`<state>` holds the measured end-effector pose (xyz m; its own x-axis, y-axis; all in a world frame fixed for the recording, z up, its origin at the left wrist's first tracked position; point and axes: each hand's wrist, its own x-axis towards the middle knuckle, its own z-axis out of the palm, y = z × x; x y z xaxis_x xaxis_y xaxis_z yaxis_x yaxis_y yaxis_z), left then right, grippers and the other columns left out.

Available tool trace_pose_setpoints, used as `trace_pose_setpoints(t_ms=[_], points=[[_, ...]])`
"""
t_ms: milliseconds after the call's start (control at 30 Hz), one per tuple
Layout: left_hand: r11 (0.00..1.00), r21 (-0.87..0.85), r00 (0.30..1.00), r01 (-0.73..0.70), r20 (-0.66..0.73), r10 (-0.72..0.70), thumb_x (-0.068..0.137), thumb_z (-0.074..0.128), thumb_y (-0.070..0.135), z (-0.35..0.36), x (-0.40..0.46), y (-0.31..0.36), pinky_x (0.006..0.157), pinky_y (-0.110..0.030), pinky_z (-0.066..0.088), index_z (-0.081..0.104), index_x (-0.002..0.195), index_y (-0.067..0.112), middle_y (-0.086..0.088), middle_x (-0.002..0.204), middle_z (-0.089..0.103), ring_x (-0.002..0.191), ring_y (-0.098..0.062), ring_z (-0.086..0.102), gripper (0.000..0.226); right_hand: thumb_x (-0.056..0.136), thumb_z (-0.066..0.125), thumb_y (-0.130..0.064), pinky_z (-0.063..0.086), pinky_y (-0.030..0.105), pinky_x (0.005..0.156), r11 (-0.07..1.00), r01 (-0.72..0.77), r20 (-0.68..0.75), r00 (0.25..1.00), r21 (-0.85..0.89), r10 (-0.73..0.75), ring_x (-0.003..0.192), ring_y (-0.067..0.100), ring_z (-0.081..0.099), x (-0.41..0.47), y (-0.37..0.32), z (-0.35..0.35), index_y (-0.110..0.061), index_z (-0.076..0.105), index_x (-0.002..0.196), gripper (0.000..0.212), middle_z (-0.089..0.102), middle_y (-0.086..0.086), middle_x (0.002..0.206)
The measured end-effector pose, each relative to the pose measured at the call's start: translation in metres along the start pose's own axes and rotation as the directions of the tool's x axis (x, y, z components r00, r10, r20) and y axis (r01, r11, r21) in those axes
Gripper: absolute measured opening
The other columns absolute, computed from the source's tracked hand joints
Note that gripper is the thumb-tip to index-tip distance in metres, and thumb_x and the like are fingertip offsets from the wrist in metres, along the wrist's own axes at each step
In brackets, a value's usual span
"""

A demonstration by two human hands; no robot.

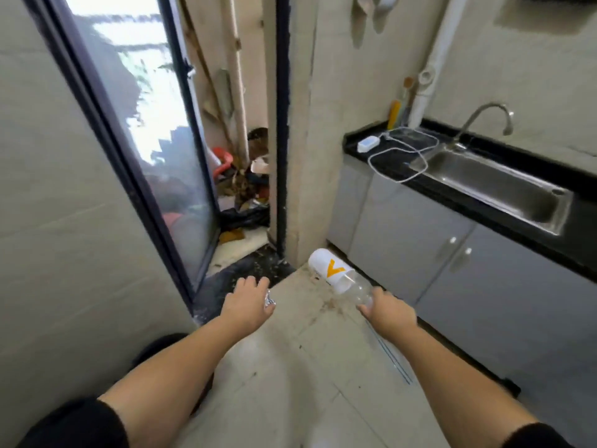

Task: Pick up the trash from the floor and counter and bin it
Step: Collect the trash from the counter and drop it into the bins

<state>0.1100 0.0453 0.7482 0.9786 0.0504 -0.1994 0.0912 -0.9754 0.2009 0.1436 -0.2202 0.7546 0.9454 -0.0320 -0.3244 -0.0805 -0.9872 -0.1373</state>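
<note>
The person's right hand (392, 310) grips a clear plastic bottle (357, 291) by its lower end, fingers wrapped around it. The bottle's long axis runs diagonally away from the hand, up and to the left in the view, toward the corner of the wall pillar (302, 156). A white paper cup (328, 268) with an orange mark sits over the bottle's far end, its closed base pointing away from the person and its open rim facing back toward the hand. Bottle and cup are held in the air above the tiled floor (290, 367), near the base of the grey cabinet doors (420, 250).

The left hand (247, 300) is stretched forward with the knuckles up and the fingers curled down; a crumpled, shiny, foil-like piece (268, 302) shows at its right edge, seemingly held in the palm, though the grasp itself is hidden.

Ahead on the left stands a glass door (145, 140) in a dark frame, open onto a cluttered space with bags and debris (245, 195). On the right, a black counter (387, 163) carries a steel sink (494, 189) with a curved faucet (484, 118); a white charger block (368, 143) with looped cable lies on the counter by the sink. Specks of dirt are scattered across the floor near the doorway. Both arms wear dark sleeves pushed up.
</note>
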Motion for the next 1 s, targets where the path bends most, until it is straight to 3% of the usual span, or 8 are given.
trace_pose_setpoints(t_ms=[167,333,433,567,667,767,900,1000], points=[[0.956,-0.101,0.961,0.275,0.004,-0.276,0.091,0.051,0.040,-0.008,-0.051,-0.122,0.092,-0.047,0.048,0.040,0.127,0.015,-0.012,0.127,0.046,0.124,-0.031,0.040,0.046,0.093,0.044,-0.051,0.045,0.034,0.094,0.957,0.264,0.100,0.962,-0.120,-0.253,0.120,0.028,0.057,0.007,-0.135,0.020,-0.015,0.047,0.131,0.053,0.059,0.010,0.131],[0.802,-0.218,0.825,0.556,0.029,-0.564,0.091,0.051,0.040,0.008,-0.114,-0.199,0.092,-0.046,0.048,0.042,0.125,0.014,-0.012,0.128,0.047,0.124,-0.031,0.040,0.044,0.091,0.046,-0.053,0.047,0.036,0.083,0.823,0.524,0.178,0.851,-0.219,-0.495,0.110,0.030,0.061,0.005,-0.244,0.048,-0.014,0.048,0.121,0.049,0.060,0.009,0.123],[0.704,-0.248,0.734,0.665,0.043,-0.678,0.090,0.052,0.040,0.025,-0.154,-0.229,0.093,-0.047,0.048,0.043,0.126,0.012,-0.013,0.127,0.048,0.124,-0.032,0.040,0.047,0.090,0.046,-0.053,0.046,0.036,0.079,0.762,0.614,0.258,0.785,-0.204,-0.564,0.107,0.030,0.062,-0.001,-0.299,0.073,-0.015,0.049,0.121,0.049,0.060,0.009,0.122],[0.592,-0.248,0.631,0.766,0.118,-0.767,0.089,0.050,0.041,0.052,-0.207,-0.268,0.092,-0.046,0.047,0.043,0.127,0.012,-0.013,0.125,0.048,0.122,-0.033,0.042,0.049,0.089,0.044,-0.054,0.049,0.039,0.087,0.711,0.674,0.370,0.724,-0.199,-0.582,0.107,0.030,0.063,-0.026,-0.358,0.120,-0.016,0.050,0.120,0.050,0.062,0.009,0.121],[0.491,-0.292,0.549,0.821,0.168,-0.819,0.086,0.041,0.047,0.069,-0.246,-0.318,0.101,-0.045,0.043,0.044,0.127,0.011,-0.013,0.127,0.047,0.122,-0.035,0.043,0.054,0.090,0.043,-0.053,0.047,0.037,0.092,0.642,0.730,0.438,0.669,-0.234,-0.601,0.111,0.029,0.062,-0.050,-0.411,0.158,-0.016,0.051,0.122,0.049,0.063,0.007,0.123],[0.367,-0.356,0.457,0.860,0.213,-0.864,0.091,0.051,0.037,0.086,-0.280,-0.373,0.104,-0.044,0.039,0.041,0.135,0.010,-0.018,0.134,0.046,0.127,-0.037,0.040,0.053,0.093,0.041,-0.048,0.045,0.039,0.097,0.595,0.758,0.515,0.635,-0.268,-0.577,0.117,0.030,0.059,-0.074,-0.466,0.201,-0.015,0.051,0.127,0.048,0.061,0.009,0.128],[0.287,-0.389,0.406,0.875,0.269,-0.873,0.092,0.052,0.034,0.110,-0.307,-0.440,0.095,-0.044,0.044,0.039,0.135,0.011,-0.016,0.135,0.044,0.125,-0.035,0.041,0.050,0.094,0.042,-0.047,0.042,0.040,0.100,0.647,0.725,0.588,0.637,-0.237,-0.498,0.120,0.032,0.056,-0.097,-0.522,0.266,-0.012,0.051,0.129,0.051,0.059,0.012,0.131],[0.275,-0.411,0.407,0.869,0.280,-0.869,0.092,0.053,0.033,0.143,-0.304,-0.485,0.097,-0.046,0.044,0.042,0.131,0.010,-0.016,0.134,0.044,0.124,-0.035,0.041,0.047,0.094,0.046,-0.043,0.047,0.039,0.091,0.726,0.658,0.612,0.662,-0.199,-0.433,0.112,0.034,0.060,-0.107,-0.545,0.332,-0.008,0.055,0.121,0.045,0.062,0.016,0.121]])
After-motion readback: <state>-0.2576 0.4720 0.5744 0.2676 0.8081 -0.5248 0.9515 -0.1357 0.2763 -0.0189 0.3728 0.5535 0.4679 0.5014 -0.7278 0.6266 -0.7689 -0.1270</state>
